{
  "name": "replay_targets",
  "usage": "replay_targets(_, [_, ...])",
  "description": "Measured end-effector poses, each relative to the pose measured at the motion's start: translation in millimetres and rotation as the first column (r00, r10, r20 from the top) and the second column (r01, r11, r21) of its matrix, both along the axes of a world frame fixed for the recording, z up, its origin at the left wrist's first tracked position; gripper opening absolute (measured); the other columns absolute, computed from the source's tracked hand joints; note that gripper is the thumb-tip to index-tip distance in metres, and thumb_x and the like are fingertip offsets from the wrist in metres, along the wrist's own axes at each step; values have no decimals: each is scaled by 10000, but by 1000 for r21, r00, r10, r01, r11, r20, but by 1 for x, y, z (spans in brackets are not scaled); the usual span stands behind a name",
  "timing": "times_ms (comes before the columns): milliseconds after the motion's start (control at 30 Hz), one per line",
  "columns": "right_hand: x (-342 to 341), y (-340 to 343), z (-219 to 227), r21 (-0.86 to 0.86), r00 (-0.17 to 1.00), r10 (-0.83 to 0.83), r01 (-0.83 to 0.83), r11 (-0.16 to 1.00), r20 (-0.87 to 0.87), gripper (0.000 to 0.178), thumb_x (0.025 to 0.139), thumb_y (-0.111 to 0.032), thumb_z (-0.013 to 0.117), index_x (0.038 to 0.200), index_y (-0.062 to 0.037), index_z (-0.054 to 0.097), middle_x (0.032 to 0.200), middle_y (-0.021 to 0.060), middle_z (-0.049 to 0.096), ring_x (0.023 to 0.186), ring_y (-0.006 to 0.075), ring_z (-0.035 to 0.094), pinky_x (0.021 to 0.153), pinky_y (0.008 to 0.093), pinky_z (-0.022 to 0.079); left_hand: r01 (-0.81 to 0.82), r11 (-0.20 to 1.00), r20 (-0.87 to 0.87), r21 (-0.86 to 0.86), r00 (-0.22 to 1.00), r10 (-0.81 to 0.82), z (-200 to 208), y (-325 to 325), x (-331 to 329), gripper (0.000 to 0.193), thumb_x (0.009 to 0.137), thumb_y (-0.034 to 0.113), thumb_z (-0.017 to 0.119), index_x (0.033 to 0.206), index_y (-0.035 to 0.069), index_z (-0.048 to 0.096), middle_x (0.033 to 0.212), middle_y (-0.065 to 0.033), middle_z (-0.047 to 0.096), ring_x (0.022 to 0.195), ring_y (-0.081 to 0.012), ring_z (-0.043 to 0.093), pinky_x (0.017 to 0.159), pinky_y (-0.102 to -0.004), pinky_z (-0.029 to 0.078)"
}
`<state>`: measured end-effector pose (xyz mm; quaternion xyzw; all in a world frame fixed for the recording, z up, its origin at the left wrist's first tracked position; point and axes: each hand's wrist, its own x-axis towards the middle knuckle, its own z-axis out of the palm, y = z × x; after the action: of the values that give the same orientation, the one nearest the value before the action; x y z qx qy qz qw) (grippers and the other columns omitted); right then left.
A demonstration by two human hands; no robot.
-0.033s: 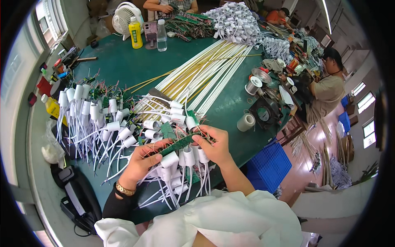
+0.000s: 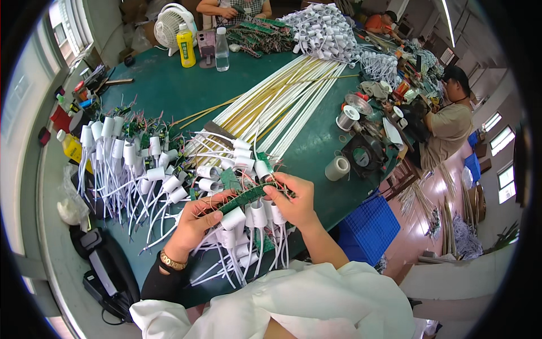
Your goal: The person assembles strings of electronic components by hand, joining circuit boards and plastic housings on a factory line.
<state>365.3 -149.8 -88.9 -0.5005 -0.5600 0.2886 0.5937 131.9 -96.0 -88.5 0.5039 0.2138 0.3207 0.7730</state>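
Observation:
A long green circuit board strip with thin wires is held level above the table. My left hand is closed on its left end, thumb on the near edge. On the right end, my right hand pinches it between thumb and fingers. Just below the board hang white cylindrical caps with white cables trailing toward me. More white caps and small green boards lie just beyond my hands. The fingertips behind the strip are partly hidden.
To the left stands a large cluster of white caps with cables. White and yellow strips stretch across the green table. Bottles and a fan stand far left. Solder wire lies right, near a person.

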Motion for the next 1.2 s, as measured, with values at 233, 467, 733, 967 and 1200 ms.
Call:
replay_targets(233, [-9,4,2,162,969,-202,178,971,144,209,732,-53,735,901,18,633,712,118,633,570,188,596,533,269,460,-89,987,115,-131,988,105,0,-8,7,445,830,93,597,1211,-119,505,1251,-176,537,1163,-217,497,1019,-333,337])
replay_targets(467, [11,3,9,338,933,-248,152,929,262,137,699,28,690,806,14,605,681,65,604,590,106,587,539,232,460,-111,994,92,-24,989,113,13,-24,16,469,770,129,679,1155,-104,548,1222,-229,550,1076,-266,570,975,-370,401])
replay_targets(733, [23,3,22,-87,868,490,-495,864,-74,252,778,-38,659,1023,15,631,764,23,619,606,37,554,493,197,433,53,999,9,-2,999,-53,20,-12,4,424,810,140,639,1147,-104,562,1206,-194,565,1089,-230,546,970,-344,387])
replay_targets(967, [5,-6,28,-167,894,370,-417,894,-251,219,817,-105,666,1002,9,644,760,3,618,600,28,529,507,178,417,44,999,68,-3,997,-43,20,-17,1,429,805,135,624,1142,-122,557,1187,-195,576,1060,-233,562,963,-334,392])
replay_targets(1200, [14,-1,26,-149,894,405,-434,888,-190,269,876,-193,632,1080,-19,641,749,-10,605,621,15,509,493,180,423,54,999,31,9,998,-54,16,-11,0,417,805,128,633,1139,-111,564,1178,-191,584,1061,-222,566,956,-330,404])
